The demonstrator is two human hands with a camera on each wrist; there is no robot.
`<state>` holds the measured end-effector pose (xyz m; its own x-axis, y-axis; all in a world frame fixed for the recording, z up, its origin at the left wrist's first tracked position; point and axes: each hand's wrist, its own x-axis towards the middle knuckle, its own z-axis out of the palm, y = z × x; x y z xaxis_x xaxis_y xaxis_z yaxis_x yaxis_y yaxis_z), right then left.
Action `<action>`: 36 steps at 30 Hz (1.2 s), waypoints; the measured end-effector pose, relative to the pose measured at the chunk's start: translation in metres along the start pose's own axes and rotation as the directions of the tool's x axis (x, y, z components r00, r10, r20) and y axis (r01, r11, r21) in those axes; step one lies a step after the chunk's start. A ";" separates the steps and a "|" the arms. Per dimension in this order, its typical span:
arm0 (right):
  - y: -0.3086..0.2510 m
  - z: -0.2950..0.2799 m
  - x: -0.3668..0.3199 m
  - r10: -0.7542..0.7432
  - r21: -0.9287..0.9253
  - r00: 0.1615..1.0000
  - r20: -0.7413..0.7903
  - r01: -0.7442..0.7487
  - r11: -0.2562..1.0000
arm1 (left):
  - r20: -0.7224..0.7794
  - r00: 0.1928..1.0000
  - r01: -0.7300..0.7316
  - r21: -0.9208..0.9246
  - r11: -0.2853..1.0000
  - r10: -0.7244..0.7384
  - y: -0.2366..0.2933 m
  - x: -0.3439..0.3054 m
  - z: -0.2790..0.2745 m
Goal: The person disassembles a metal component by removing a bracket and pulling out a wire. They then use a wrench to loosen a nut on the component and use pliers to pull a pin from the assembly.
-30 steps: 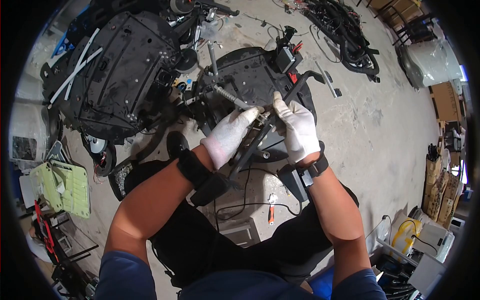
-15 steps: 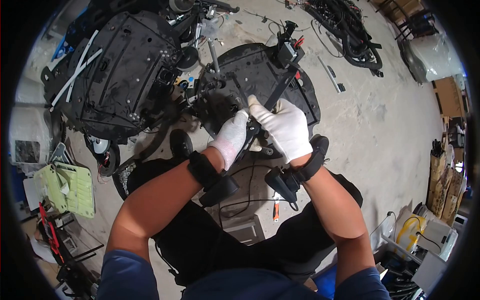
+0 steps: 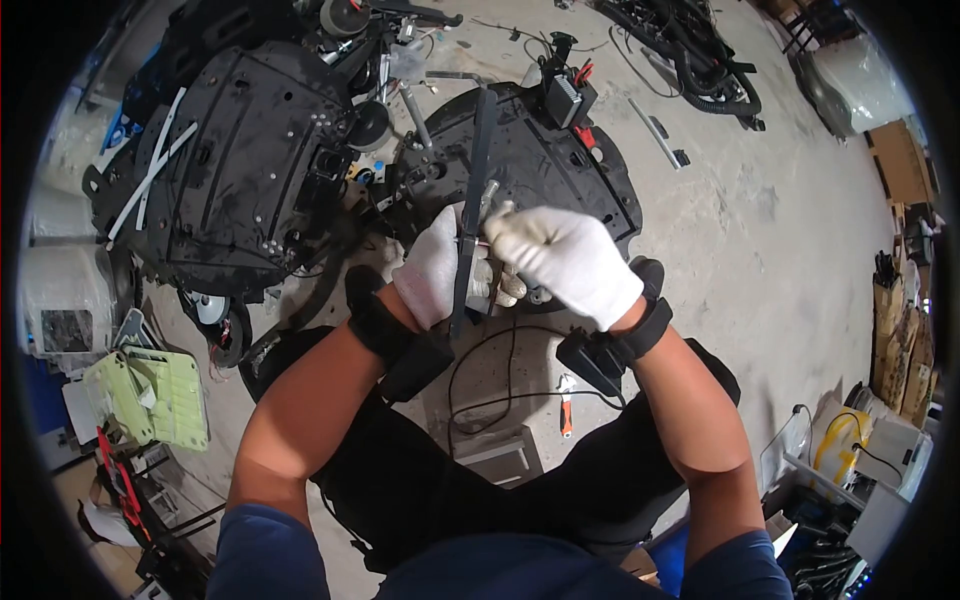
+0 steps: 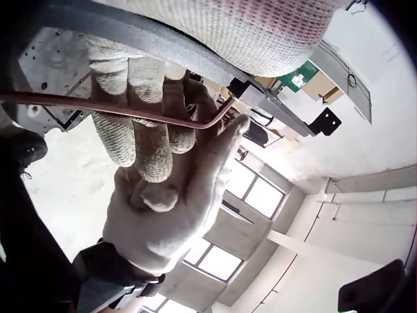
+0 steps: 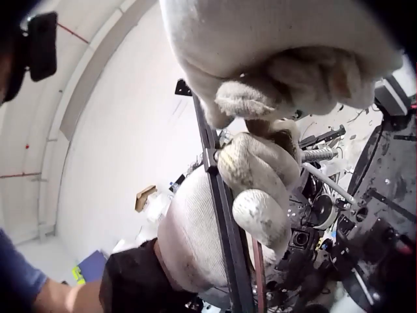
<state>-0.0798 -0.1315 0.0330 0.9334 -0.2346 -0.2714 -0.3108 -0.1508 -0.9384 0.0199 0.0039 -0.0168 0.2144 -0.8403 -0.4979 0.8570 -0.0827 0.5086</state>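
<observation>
My gloved left hand (image 3: 432, 268) grips a long black metal bar (image 3: 478, 150), which stands nearly upright in the head view. In the left wrist view a reddish-brown hex key (image 4: 98, 104) runs across its curled fingers (image 4: 146, 98). The bent end of the key meets a small fitting on the bar. Close to that end is my gloved right hand (image 3: 570, 255), its fingers curled and its fingertips right at the bar. In the right wrist view the key's long arm (image 5: 259, 280) shows below the left fingertips, beside the bar (image 5: 228, 241).
A round black base plate (image 3: 530, 170) lies on the floor beyond my hands, with a larger black base (image 3: 240, 150) to its left. An orange-handled adjustable wrench (image 3: 567, 408) and a black cable (image 3: 480, 410) lie between my legs. Wire bundles (image 3: 690, 60) are at the back right.
The black bar has swung from a slant toward the upper right to nearly upright. My left hand has turned with it, and my right hand has shifted along it.
</observation>
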 end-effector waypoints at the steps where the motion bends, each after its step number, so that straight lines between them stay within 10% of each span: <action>1: 0.002 0.003 -0.003 -0.044 -0.034 0.999 0.000 0.044 0.998 | 0.000 1.000 -0.025 -0.135 0.991 0.026 0.000 0.001 0.003; 5: 0.008 0.003 -0.002 -0.337 -0.445 0.940 0.056 0.326 0.834 | -0.028 0.997 -0.070 -0.102 0.992 0.067 -0.008 0.005 -0.016; 8: 0.000 0.000 -0.005 -0.291 -0.551 0.952 0.098 0.296 0.780 | -0.055 0.997 -0.064 -0.105 0.992 0.058 -0.005 -0.005 0.001; 14: -0.002 -0.004 -0.006 -0.356 -0.530 0.927 0.120 0.363 0.766 | 0.153 0.975 -0.170 0.036 0.985 0.162 -0.011 0.000 -0.014; 16: -0.003 -0.004 -0.008 -0.321 -0.539 0.935 0.148 0.349 0.767 | -0.106 0.989 -0.098 0.053 0.994 0.103 -0.008 -0.002 -0.001; 17: -0.003 -0.002 -0.009 -0.328 -0.534 0.936 0.127 0.343 0.773 | -0.081 0.997 0.001 -0.224 0.974 -0.020 -0.008 0.003 -0.008; 22: -0.006 0.000 -0.010 -0.288 -0.373 0.948 0.135 0.318 0.872 | -0.130 0.991 0.009 -0.054 0.999 -0.016 -0.003 -0.004 0.002; 29: -0.002 0.002 -0.006 -0.387 -0.772 0.906 0.172 0.368 0.519 | -0.079 0.992 0.095 -0.014 0.995 -0.095 0.004 -0.008 0.005; 36: -0.006 -0.003 -0.005 -0.467 -0.724 0.875 0.130 0.406 0.557 | -0.081 0.994 -0.083 -0.118 0.989 0.074 0.006 -0.014 0.014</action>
<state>-0.0830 -0.1321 0.0403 0.9849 -0.0095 0.1730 0.0756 -0.8748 -0.4785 0.0154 0.0075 0.0030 0.3146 -0.7980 -0.5140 0.8855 0.0517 0.4617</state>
